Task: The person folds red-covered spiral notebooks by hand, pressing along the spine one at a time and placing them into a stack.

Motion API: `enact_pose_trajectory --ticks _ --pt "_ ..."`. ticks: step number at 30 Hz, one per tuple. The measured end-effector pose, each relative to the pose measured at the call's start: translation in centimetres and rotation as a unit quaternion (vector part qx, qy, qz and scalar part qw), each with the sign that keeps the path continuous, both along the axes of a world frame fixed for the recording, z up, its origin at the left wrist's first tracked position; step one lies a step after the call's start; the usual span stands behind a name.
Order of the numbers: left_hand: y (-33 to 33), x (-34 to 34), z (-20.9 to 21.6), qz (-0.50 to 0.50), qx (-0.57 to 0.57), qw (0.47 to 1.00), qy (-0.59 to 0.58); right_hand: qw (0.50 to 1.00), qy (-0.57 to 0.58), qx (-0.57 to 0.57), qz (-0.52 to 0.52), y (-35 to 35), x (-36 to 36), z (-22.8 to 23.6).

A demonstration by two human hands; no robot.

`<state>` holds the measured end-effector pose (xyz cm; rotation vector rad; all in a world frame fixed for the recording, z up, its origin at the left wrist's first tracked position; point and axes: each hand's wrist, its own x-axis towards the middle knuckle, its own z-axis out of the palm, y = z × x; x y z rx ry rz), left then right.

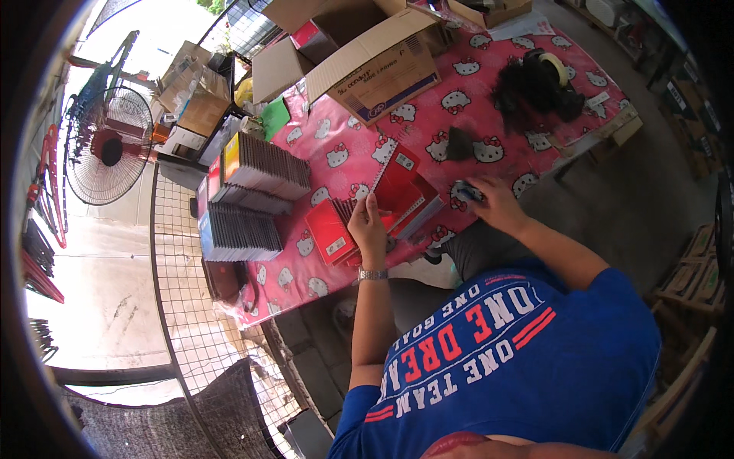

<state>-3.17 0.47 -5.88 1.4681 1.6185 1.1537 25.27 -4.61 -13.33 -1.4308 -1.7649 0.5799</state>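
Note:
A red spiral notebook [405, 183] lies tilted on the table in front of me, with pale pages or further notebooks showing along its lower right edge. My left hand [368, 226], a metal watch on its wrist, is closed at the notebook's left edge, thumb up and some fingers hidden. Just left of that hand rests another stack of red spiral notebooks [331, 233]. To the right of the notebook, my right hand [495, 205] is closed round a small dark object [469, 191] whose kind I cannot make out.
Tall stacks of spiral notebooks [241, 232] stand on the left of the pink cat-print table [336, 180]. Behind is an open cardboard box [390, 80]. A dark lump [459, 143], a black tangled bundle [527, 92] and a tape roll [553, 69] lie farther back. A fan [111, 149] stands left.

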Motion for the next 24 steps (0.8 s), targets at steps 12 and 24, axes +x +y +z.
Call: enact_pose_trajectory --ticks 12,24 --pt "-0.7 0.8 -1.7 -0.001 0.115 0.988 -0.099 0.974 -0.044 0.15 0.166 2.8 -9.1 9.9" --pt "-4.0 -3.4 4.1 0.243 0.199 0.925 -0.214 0.996 0.067 -0.023 0.059 5.2 -1.0 2.7"
